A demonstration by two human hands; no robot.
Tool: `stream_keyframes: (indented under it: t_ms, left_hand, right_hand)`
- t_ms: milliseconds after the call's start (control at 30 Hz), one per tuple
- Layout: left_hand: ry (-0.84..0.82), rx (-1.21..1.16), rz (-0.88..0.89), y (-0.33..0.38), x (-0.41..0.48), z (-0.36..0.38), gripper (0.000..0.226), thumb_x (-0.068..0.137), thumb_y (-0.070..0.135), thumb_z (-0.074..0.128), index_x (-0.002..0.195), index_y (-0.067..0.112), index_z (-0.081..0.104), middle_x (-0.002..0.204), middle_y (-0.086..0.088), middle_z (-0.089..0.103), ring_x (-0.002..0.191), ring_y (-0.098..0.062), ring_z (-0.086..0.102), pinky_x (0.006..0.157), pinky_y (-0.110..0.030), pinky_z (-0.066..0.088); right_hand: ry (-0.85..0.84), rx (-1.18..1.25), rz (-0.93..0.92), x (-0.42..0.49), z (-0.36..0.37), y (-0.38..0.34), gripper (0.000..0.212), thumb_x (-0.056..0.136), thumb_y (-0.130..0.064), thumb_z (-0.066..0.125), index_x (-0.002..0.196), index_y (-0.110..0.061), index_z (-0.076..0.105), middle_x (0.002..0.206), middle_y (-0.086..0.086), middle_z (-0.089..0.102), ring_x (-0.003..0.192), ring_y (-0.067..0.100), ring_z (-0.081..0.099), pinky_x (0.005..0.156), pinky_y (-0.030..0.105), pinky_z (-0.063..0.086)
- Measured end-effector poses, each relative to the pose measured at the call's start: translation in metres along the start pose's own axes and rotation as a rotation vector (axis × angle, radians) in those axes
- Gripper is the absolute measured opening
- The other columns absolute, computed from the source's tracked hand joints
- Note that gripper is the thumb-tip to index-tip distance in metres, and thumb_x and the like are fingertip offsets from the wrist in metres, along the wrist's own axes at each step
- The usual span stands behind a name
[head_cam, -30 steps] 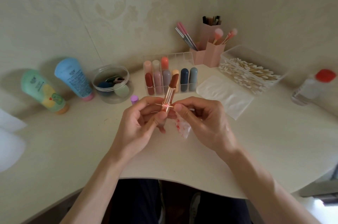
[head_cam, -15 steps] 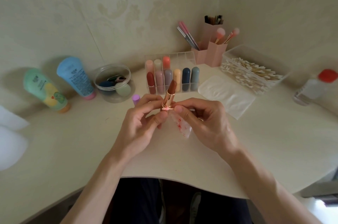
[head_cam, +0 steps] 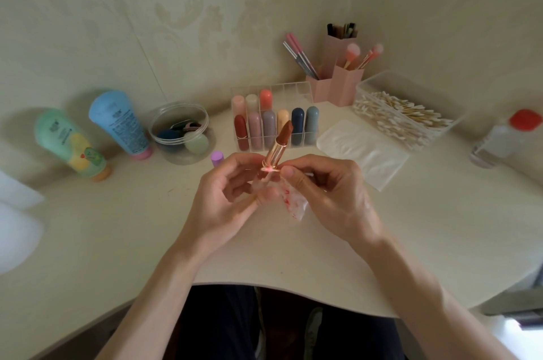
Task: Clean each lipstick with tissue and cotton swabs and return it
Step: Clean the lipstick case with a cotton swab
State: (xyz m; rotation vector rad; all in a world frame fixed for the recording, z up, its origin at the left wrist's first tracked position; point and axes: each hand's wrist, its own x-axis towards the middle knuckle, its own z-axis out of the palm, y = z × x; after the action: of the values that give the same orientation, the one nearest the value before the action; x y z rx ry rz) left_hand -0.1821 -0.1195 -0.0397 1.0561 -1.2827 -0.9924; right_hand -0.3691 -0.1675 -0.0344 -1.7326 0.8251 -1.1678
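Observation:
An open lipstick (head_cam: 279, 145) with a gold tube and brown-red bullet points up and away over the middle of the table. My left hand (head_cam: 226, 201) holds its base from the left. My right hand (head_cam: 326, 192) pinches a red-stained tissue (head_cam: 291, 204) against the foot of the gold tube. Behind, a clear organizer (head_cam: 293, 89) holds several capped lipsticks. A clear box of cotton swabs (head_cam: 402, 112) stands at the back right. A purple cap (head_cam: 216, 157) stands left of my hands.
Two tubes (head_cam: 120, 124) lean on the wall at left beside a round clear tub (head_cam: 179, 133). Pink brush holders (head_cam: 338, 80) stand in the corner. A flat wipe pack (head_cam: 361, 151) lies right of the organizer, a red-capped bottle (head_cam: 505, 136) farther right.
The lipstick and both hands have shifted slightly. My left fingers have loosened around the base, showing more tissue under it.

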Motion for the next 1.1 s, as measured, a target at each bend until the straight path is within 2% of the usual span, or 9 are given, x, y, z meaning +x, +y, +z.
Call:
stream_keyframes:
  t_ms: [100, 233, 400, 500, 533, 667, 800, 967, 1100]
  left_hand:
    - [0.031, 0.005, -0.02, -0.0023, 0.001, -0.0002, 0.033, 0.078, 0.016, 0.081, 0.108, 0.011, 0.069, 0.1, -0.007, 0.078, 0.094, -0.025, 0.076, 0.074, -0.024, 0.056]
    - [-0.043, 0.045, 0.02, -0.0033, 0.0005, -0.0005, 0.021, 0.097, 0.01, 0.063, 0.115, 0.001, 0.068, 0.088, 0.004, 0.076, 0.077, -0.01, 0.067, 0.072, -0.022, 0.052]
    - [-0.116, 0.106, 0.019, -0.0055, 0.0007, -0.0039, 0.026, 0.104, 0.021, 0.053, 0.12, 0.01, 0.07, 0.083, 0.0, 0.069, 0.079, -0.021, 0.061, 0.079, -0.032, 0.053]
    - [-0.132, 0.066, 0.004, -0.0033, 0.0001, -0.002, 0.026, 0.099, 0.022, 0.062, 0.12, 0.008, 0.07, 0.096, -0.008, 0.07, 0.089, -0.021, 0.065, 0.081, -0.029, 0.054]
    - [-0.124, 0.057, 0.0, -0.003, 0.0002, -0.0014, 0.028, 0.096, 0.021, 0.068, 0.12, 0.007, 0.07, 0.1, -0.009, 0.07, 0.092, -0.019, 0.066, 0.082, -0.027, 0.054]
    - [-0.051, 0.087, 0.044, -0.0072, 0.0032, -0.0019, 0.029, 0.089, 0.014, 0.074, 0.119, 0.012, 0.074, 0.094, -0.007, 0.064, 0.08, -0.019, 0.063, 0.068, -0.029, 0.052]
    - [0.049, 0.007, 0.029, -0.005, 0.0031, -0.0018, 0.035, 0.082, 0.011, 0.077, 0.116, 0.019, 0.072, 0.096, -0.004, 0.076, 0.087, -0.026, 0.076, 0.065, -0.025, 0.054]
    - [-0.041, 0.117, 0.047, -0.0004, 0.001, 0.0004, 0.022, 0.097, 0.013, 0.06, 0.117, 0.008, 0.069, 0.085, 0.014, 0.074, 0.076, -0.006, 0.064, 0.073, -0.021, 0.052]
    - [-0.062, 0.095, 0.022, 0.0002, -0.0003, 0.0005, 0.028, 0.094, 0.015, 0.071, 0.12, 0.006, 0.069, 0.102, -0.005, 0.077, 0.095, -0.018, 0.073, 0.084, -0.027, 0.057]
  right_hand:
    - [-0.015, 0.006, 0.001, -0.0009, 0.0005, 0.0002, 0.011, 0.099, -0.015, 0.07, 0.098, -0.014, 0.081, 0.081, 0.007, 0.078, 0.069, 0.031, 0.072, 0.063, 0.047, 0.056]
    - [-0.018, 0.043, -0.006, -0.0004, 0.0013, 0.0014, 0.011, 0.098, -0.017, 0.071, 0.101, -0.014, 0.081, 0.084, 0.013, 0.079, 0.077, 0.036, 0.076, 0.069, 0.05, 0.06]
    - [-0.012, 0.083, -0.006, 0.0001, 0.0022, -0.0016, 0.011, 0.097, -0.014, 0.07, 0.102, -0.018, 0.079, 0.084, 0.0, 0.08, 0.072, 0.018, 0.075, 0.065, 0.028, 0.058]
    - [-0.011, 0.045, -0.025, 0.0005, 0.0015, 0.0006, 0.015, 0.1, -0.014, 0.07, 0.106, -0.023, 0.079, 0.087, 0.007, 0.079, 0.075, 0.038, 0.073, 0.066, 0.054, 0.057]
    - [-0.01, 0.034, -0.026, 0.0005, 0.0014, 0.0019, 0.014, 0.1, -0.014, 0.07, 0.106, -0.022, 0.08, 0.087, 0.011, 0.079, 0.075, 0.041, 0.072, 0.066, 0.056, 0.055]
    - [-0.029, 0.025, -0.007, -0.0001, 0.0024, 0.0045, 0.013, 0.1, -0.017, 0.07, 0.106, -0.012, 0.08, 0.082, 0.019, 0.077, 0.071, 0.041, 0.073, 0.064, 0.053, 0.055]
    - [-0.008, 0.028, -0.01, -0.0003, 0.0021, 0.0013, 0.012, 0.097, -0.025, 0.069, 0.098, -0.021, 0.08, 0.077, 0.009, 0.077, 0.064, 0.03, 0.07, 0.059, 0.04, 0.057]
    - [-0.013, 0.022, -0.006, -0.0001, 0.0008, 0.0041, 0.011, 0.098, -0.024, 0.07, 0.103, -0.023, 0.08, 0.088, 0.006, 0.08, 0.076, 0.035, 0.075, 0.067, 0.056, 0.057]
    - [-0.012, 0.03, -0.005, -0.0004, 0.0003, 0.0039, 0.011, 0.098, -0.017, 0.07, 0.102, -0.02, 0.08, 0.089, -0.002, 0.081, 0.077, 0.025, 0.077, 0.069, 0.044, 0.061]
